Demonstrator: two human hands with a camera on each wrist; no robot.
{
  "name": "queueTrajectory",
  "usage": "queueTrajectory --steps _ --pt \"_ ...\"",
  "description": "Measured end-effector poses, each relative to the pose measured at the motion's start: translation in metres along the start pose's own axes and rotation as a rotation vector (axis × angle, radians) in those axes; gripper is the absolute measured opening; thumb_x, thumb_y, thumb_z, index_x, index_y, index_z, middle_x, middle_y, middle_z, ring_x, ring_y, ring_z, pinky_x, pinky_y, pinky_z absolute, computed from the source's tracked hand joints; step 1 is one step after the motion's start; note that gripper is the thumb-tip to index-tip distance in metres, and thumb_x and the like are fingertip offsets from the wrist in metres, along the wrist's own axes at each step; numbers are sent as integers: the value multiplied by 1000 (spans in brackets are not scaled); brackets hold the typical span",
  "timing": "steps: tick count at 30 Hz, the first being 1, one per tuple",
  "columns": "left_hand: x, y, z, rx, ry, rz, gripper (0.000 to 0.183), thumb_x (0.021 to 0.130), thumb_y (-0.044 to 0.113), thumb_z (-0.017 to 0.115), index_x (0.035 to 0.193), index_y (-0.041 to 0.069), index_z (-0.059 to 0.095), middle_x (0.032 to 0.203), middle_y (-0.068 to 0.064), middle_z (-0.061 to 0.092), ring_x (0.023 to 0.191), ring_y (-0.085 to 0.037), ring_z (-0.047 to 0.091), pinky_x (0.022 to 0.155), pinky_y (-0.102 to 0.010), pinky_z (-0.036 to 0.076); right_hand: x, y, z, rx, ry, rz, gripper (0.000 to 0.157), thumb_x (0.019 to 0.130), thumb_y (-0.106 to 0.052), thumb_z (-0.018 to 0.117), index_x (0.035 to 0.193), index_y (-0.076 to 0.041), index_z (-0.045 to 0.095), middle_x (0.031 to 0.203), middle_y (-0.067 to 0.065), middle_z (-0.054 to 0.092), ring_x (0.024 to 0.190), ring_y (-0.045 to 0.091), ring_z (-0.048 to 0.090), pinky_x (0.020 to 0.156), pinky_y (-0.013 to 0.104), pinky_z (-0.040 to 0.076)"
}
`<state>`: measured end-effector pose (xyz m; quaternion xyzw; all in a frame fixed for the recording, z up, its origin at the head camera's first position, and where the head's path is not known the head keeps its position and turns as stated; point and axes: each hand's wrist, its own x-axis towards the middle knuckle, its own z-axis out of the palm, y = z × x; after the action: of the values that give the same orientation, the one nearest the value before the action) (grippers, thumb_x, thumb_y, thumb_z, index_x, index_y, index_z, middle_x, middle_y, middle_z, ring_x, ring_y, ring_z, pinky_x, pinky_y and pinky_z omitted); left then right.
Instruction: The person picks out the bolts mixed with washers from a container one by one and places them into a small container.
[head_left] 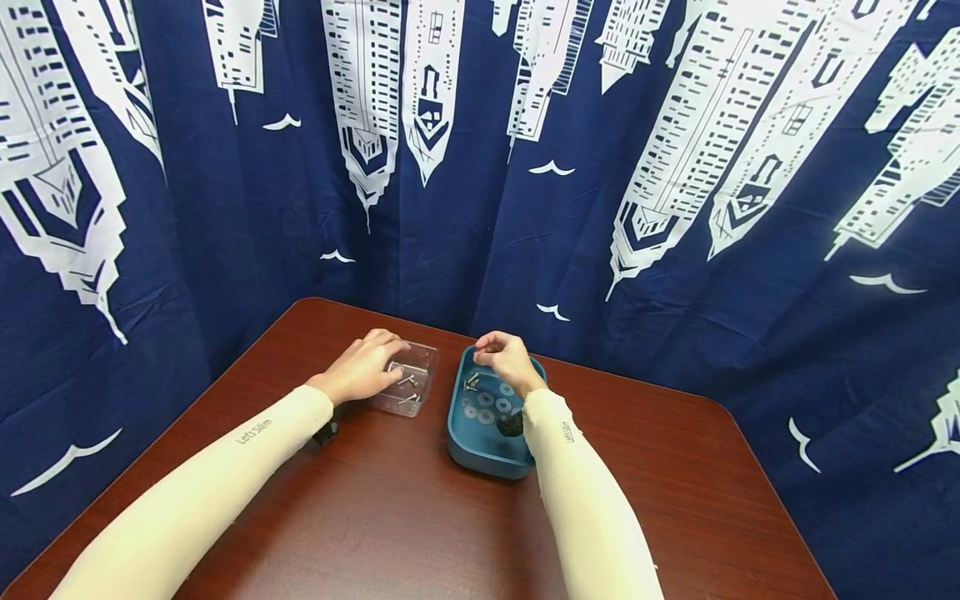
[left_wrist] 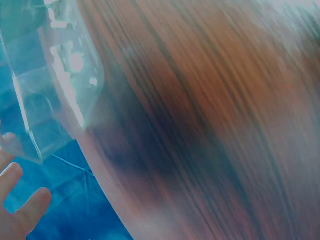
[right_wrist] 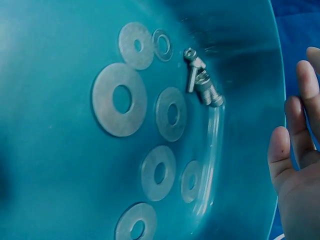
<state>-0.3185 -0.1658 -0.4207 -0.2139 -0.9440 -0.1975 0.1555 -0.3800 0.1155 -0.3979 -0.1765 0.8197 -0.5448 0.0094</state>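
Note:
My left hand lies over the left part of a clear plastic tray, its fingers reaching across to the far side. Several small screws lie in that tray. In the left wrist view the fingers are spread beside the tray's corner, with no held thing visible. My right hand hovers over the far end of a blue tray. Flat washers are scattered on its floor, and a small cluster of bolts sits by its wall. The right fingers are loosely bent and hold nothing visible.
Both trays stand near the back edge of a brown wooden table. Behind it hangs a dark blue curtain with white building prints. A dark device sits under the right wrist, over the blue tray.

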Motion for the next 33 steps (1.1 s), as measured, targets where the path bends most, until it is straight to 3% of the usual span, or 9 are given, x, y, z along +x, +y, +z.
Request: queueTrajectory --steps 5,12,18,24,33 --pt "4 7 4 -12 -5 8 45 90 23 66 132 10 64 136 -12 59 134 -31 45 106 -57 40 -1 7 -2 8 6 8 18 86 9 67 104 10 65 93 20 72 75 9 64 90 46 54" --pt "7 18 11 -24 -21 18 44 91 23 66 133 10 64 136 -10 59 134 -30 45 107 -56 40 -2 16 -4 2 17 16 21 86 11 65 107 12 65 94 22 72 75 8 65 79 28 55" --pt "11 25 10 -36 -26 37 43 93 23 63 134 10 63 136 -9 58 134 -29 45 109 -55 39 -2 17 -2 17 30 23 22 86 12 64 108 13 63 94 21 72 77 9 67 85 36 57" --pt "16 30 12 -33 -51 31 43 94 25 60 135 12 62 139 -8 57 136 -29 44 111 -53 37 -4 19 -5 26 29 38 23 86 14 63 108 15 63 95 23 72 77 9 68 82 30 58" --pt "21 40 15 -30 -41 55 40 95 26 62 133 11 64 137 -7 59 135 -28 46 109 -53 39 -7 23 -5 27 62 39 20 86 14 63 106 15 63 96 27 73 93 34 73 79 26 57"
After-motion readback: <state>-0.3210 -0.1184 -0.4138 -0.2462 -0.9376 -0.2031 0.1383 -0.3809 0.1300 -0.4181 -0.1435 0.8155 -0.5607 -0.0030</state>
